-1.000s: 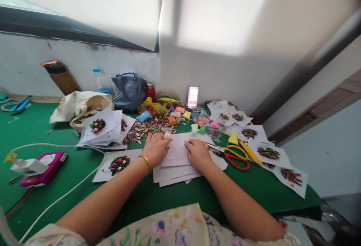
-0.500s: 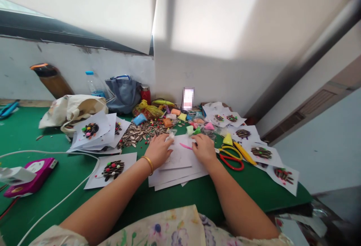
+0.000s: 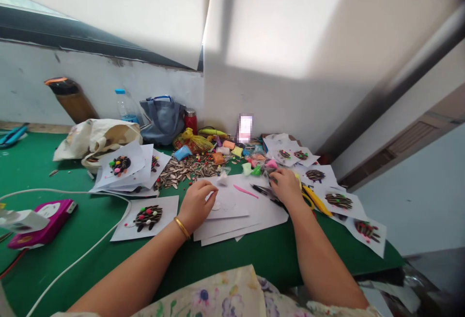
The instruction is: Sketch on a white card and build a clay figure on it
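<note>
My left hand (image 3: 198, 203) rests on the top sheet of a stack of white paper (image 3: 254, 213), its fingers curled with thumb and fingertips together over a faint shape. My right hand (image 3: 286, 186) reaches right, over the yellow-handled scissors (image 3: 317, 200) and small clear bags; its fingertips are hidden from me. A thin pink stick (image 3: 246, 191) lies loose on the paper between my hands, and a black pen (image 3: 262, 190) lies beside my right hand.
A pile of sunflower seeds (image 3: 185, 168) and coloured clay packets (image 3: 232, 150) lie behind the paper. Sheets with seed pictures lie at the right (image 3: 336, 200), front left (image 3: 148, 213) and in a stack (image 3: 125, 164). Bags (image 3: 163, 118), a bottle (image 3: 125, 104), a pink device (image 3: 39, 220) and a white cable (image 3: 72, 193) are on the left.
My right hand has left the pink stick on the paper and moved right toward the scissors. My left hand has curled its fingers and stayed on the sheet.
</note>
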A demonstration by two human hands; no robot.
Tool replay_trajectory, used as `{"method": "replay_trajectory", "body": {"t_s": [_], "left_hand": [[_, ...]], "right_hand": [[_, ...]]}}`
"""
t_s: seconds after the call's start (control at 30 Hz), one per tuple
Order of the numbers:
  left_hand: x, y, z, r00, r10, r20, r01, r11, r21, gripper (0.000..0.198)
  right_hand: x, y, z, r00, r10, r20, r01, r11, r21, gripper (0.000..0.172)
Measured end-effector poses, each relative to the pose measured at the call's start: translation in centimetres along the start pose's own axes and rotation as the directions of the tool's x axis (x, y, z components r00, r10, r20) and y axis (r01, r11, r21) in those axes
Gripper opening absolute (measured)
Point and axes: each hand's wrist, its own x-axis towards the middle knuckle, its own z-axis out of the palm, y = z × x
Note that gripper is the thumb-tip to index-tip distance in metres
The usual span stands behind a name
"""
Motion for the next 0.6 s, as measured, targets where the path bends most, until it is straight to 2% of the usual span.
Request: {"method": "replay_trajectory", "body": {"t_s": [0.07,0.1,0.17,0.23,0.33,0.47,0.6], "left_hand": [[-0.1,0.0,0.0,1.000,-0.015,-0.024,0.014,0.999,-0.040,0.017],[-0.2,0.1,-0.1,0.999,-0.022,-0.032,0.020,0.998,-0.065,0.016],[-0.4,0.3,-0.2,0.999,-0.036,-0.035,0.031,0.992,-0.121,0.014],[-0.7,0.5,-0.1,0.998,-0.056,-0.033,0.049,0.981,-0.190,0.012],[-1.1,0.6,0.3,0.992,-0.108,-0.058,0.086,0.949,-0.302,0.011],[-1.2,0.5,0.6,0.986,-0.126,-0.113,0.083,0.942,-0.326,0.004],[-1.0,0.5,0.5,0.992,-0.127,-0.028,0.114,0.952,-0.283,0.006]], "right_hand": [[-0.2,-2.3,-0.4,0.994,-0.095,-0.061,0.105,0.978,0.183,0.023],[-0.5,-3.7,-0.5,0.988,-0.150,-0.047,0.157,0.941,0.299,0.026],[-1.1,-6.7,-0.4,0.980,-0.198,0.012,0.168,0.859,0.484,0.029],[-1.8,-9.6,-0.1,0.956,-0.291,0.031,0.219,0.781,0.585,0.028],[-2.8,-12.8,0.5,0.930,-0.367,-0.009,0.278,0.690,0.668,0.026],[-3.7,-14.2,1.2,0.918,-0.396,-0.020,0.288,0.630,0.721,0.021],[-4.3,-13.7,2.0,0.922,-0.387,-0.025,0.275,0.607,0.746,0.019]]}}
